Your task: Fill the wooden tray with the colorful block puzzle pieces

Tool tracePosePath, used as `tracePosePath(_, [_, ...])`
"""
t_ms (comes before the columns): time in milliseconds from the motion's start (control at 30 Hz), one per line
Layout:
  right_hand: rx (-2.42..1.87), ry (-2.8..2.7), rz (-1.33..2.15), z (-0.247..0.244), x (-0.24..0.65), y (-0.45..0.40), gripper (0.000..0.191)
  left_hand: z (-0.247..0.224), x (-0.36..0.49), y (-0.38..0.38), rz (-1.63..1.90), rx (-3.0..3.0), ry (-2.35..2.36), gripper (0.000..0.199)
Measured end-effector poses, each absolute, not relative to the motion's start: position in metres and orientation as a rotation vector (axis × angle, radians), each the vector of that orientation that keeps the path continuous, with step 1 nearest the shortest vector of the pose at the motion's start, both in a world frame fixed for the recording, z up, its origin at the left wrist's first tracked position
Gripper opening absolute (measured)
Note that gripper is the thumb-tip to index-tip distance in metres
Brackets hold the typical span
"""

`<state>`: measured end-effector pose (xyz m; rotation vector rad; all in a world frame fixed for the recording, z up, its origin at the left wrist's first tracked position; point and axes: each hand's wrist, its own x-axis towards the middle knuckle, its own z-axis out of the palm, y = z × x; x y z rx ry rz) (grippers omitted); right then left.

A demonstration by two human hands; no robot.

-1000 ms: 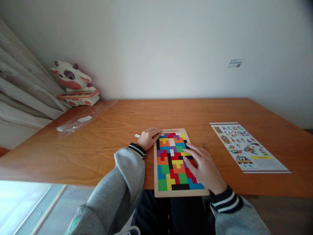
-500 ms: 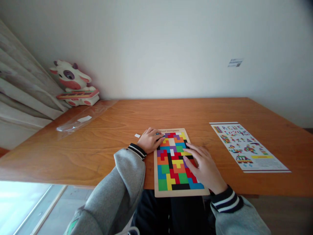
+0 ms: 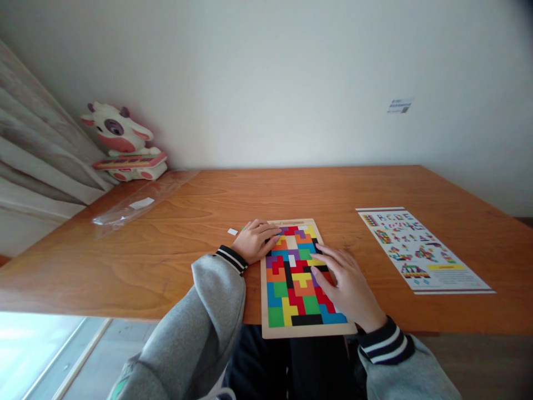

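A wooden puzzle board (image 3: pixel 265 330) lies at the table's front edge, its frame filled with coloured block pieces. Bare wood shows in a gap near its top, and a smaller pale spot lies lower down. My left hand (image 3: pixel 255 240) rests on the board's upper left side, fingers extended over the top pieces. Over the right side of the board is my right hand (image 3: pixel 347 280), its fingers spread and touching or just above the pieces; nothing shows between them. Both hands cover some of the pieces.
A printed sheet (image 3: pixel 420 244) lies on the wooden table (image 3: pixel 316 191) at the right. At the far left are a cow toy with a keyboard (image 3: pixel 129 150) and a clear plastic bag (image 3: pixel 120 214). A small white scrap (image 3: pixel 232 231) is beside my left hand.
The view has shifted very slightly. A bit of green now shows by my left hand, near the white scrap. Both hands stay in nearly the same places on the board.
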<state>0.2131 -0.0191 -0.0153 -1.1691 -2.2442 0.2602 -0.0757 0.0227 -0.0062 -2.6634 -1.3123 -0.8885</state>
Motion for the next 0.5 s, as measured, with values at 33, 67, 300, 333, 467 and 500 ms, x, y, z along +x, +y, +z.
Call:
tracePosePath(33, [-1.168, -2.245, 0.26, -0.015, 0.213, -0.019, 0.029, -0.006, -0.075, 0.022, -0.906, -2.693, -1.303, 0.031])
tracePosePath(67, [-1.168, -2.243, 0.259, -0.015, 0.213, -0.019, 0.029, -0.005, -0.075, 0.022, -0.921, -2.721, -1.303, 0.031])
tracePosePath(300, [-1.167, -2.244, 0.254, -0.016, 0.214, -0.019, 0.029, -0.004, -0.085, 0.022, -1.073, -2.661, -1.327, 0.028])
tracePosePath(333, [-1.166, -2.245, 0.255, -0.015, 0.214, -0.019, 0.029, -0.004, -0.092, 0.021, -1.088, -2.613, -1.346, 0.027])
tracePosePath(467, [-1.157, -2.245, 0.25, -0.015, 0.214, -0.02, 0.029, -0.006, -0.137, 0.015, -1.04, -2.449, -1.499, 0.024])
tracePosePath(500, [-1.158, -2.245, 0.25, -0.015, 0.214, -0.02, 0.029, -0.006, -0.148, 0.012, -1.018, -2.417, -1.552, 0.024])
